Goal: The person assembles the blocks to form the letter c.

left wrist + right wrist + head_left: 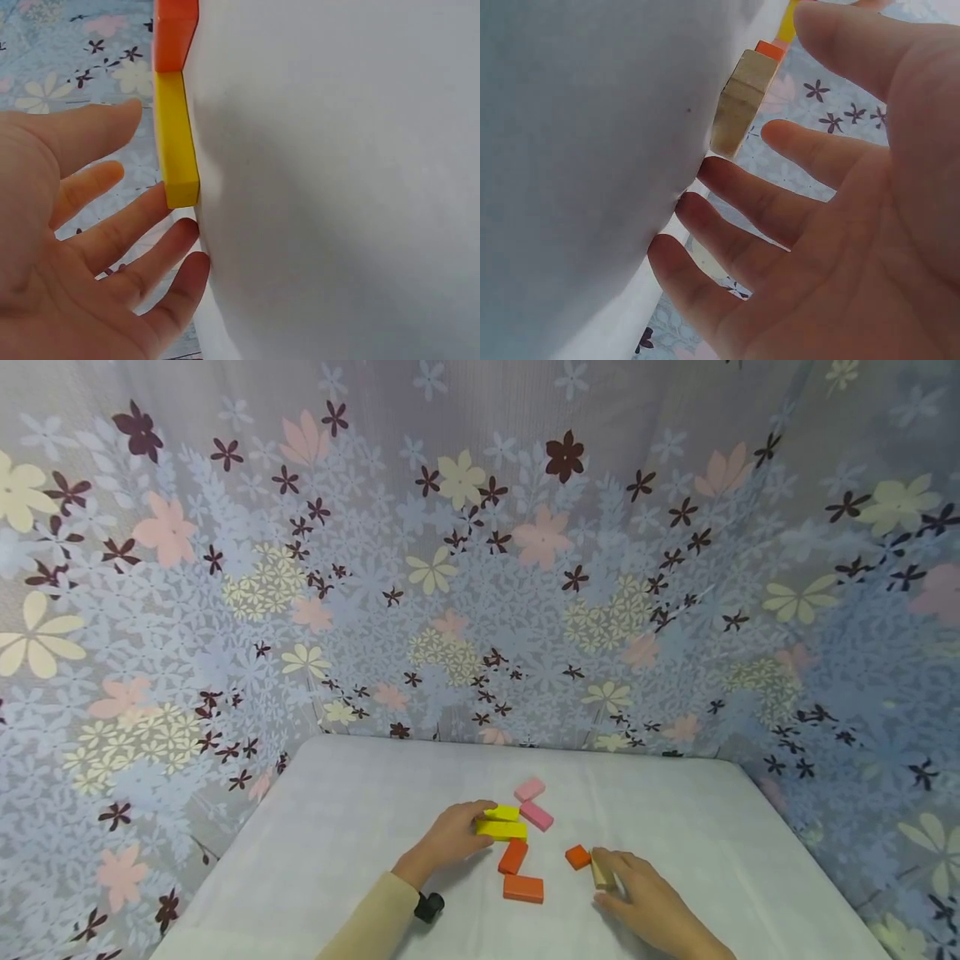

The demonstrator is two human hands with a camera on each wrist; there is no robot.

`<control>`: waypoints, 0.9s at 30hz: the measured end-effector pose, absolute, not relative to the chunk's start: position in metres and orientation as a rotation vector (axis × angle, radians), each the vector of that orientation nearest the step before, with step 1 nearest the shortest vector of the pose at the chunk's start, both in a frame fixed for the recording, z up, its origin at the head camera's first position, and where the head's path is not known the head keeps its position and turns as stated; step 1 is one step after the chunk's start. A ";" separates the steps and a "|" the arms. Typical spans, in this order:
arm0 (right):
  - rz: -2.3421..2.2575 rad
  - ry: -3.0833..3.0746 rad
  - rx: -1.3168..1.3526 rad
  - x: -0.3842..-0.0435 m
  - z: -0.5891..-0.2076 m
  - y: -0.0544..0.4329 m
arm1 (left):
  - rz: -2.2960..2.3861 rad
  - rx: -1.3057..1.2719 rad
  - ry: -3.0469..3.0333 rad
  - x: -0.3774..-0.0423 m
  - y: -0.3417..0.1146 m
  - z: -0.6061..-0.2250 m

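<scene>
My left hand [456, 833] is beside two long yellow blocks [501, 832], fingers relaxed and spread. In the left wrist view its thumb stands apart from the yellow block [175, 142]; a fingertip is close to the block's end, and I cannot tell whether it touches. My right hand [648, 897] is at a tan wooden block [602, 870], thumb and fingers apart. The right wrist view shows the wooden block [742, 105] beyond the loosely extended fingers, not pinched. A small orange block [577, 857] lies against or very near its left side.
Below the yellow blocks, a red-orange block [513, 856] lies slanted above a flat orange block [522, 888]. Two pink blocks [537, 815] lie behind at the upper right. A white cloth [360, 810] covers the table; a flowered curtain [480, 610] hangs around it.
</scene>
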State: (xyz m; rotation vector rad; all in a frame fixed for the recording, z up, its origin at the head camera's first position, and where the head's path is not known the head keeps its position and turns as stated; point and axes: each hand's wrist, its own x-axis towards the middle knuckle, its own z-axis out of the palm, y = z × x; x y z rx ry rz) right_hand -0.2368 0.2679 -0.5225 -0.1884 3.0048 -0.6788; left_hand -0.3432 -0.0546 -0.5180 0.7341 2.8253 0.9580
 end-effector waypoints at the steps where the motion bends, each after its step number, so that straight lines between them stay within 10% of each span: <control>1: -0.676 3.001 -0.186 -0.237 -0.523 0.268 | 0.959 0.735 2.829 -0.344 -0.054 -0.519; 27: -0.623 3.055 -0.217 -0.239 -0.524 0.267 | 0.781 0.774 2.909 -0.348 -0.052 -0.512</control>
